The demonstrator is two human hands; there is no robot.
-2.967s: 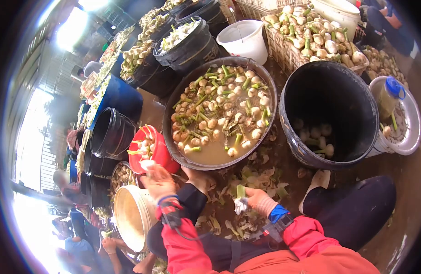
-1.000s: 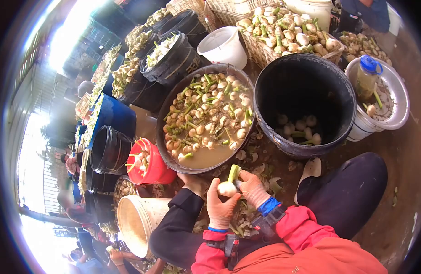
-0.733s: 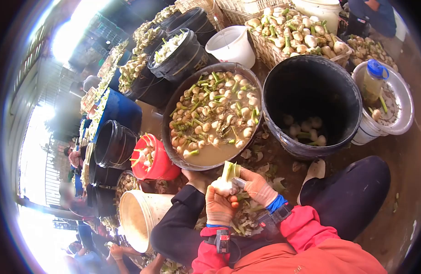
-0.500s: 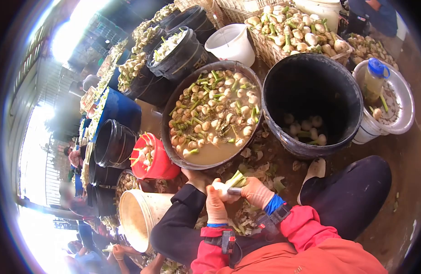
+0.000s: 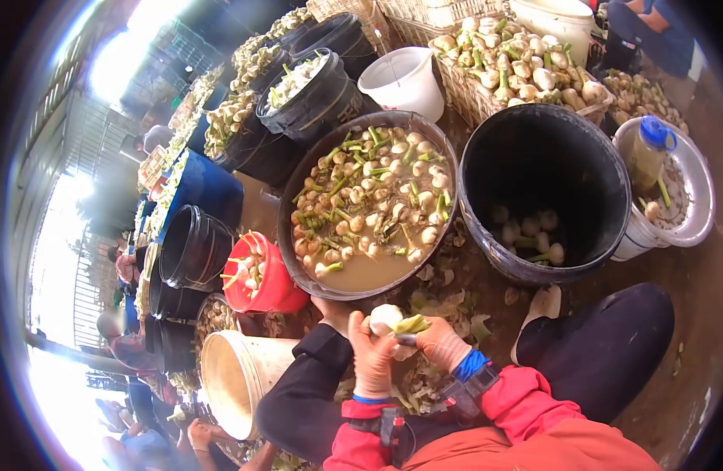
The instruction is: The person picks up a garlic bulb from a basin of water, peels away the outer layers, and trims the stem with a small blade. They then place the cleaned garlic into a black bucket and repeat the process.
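A white garlic bulb (image 5: pixel 385 319) with a short green stalk is between the fingers of my left hand (image 5: pixel 371 363). The stalk points right, towards my right hand (image 5: pixel 444 344), which is closed around a small knife (image 5: pixel 406 339); only a short grey metal piece of it shows, close under the stalk. Beyond my hands stands a wide basin (image 5: pixel 369 276) of brownish water with many garlic bulbs floating in it. A large black bucket (image 5: pixel 546 188), with several bulbs at its bottom, is to its right.
A red bucket (image 5: pixel 279 286) of bulbs and a tipped cream bucket (image 5: pixel 236 385) are on the left. Behind the basin are a white bucket (image 5: pixel 404 86) and a heaped wicker basket (image 5: pixel 471 94). A bottle (image 5: pixel 648 153) stands in a white tub (image 5: pixel 695 212). Peelings litter the ground.
The garlic bulb has turned in my left hand: its round end now faces up and away, and the stalk has swung from upward to the right. Both hands stay close together.
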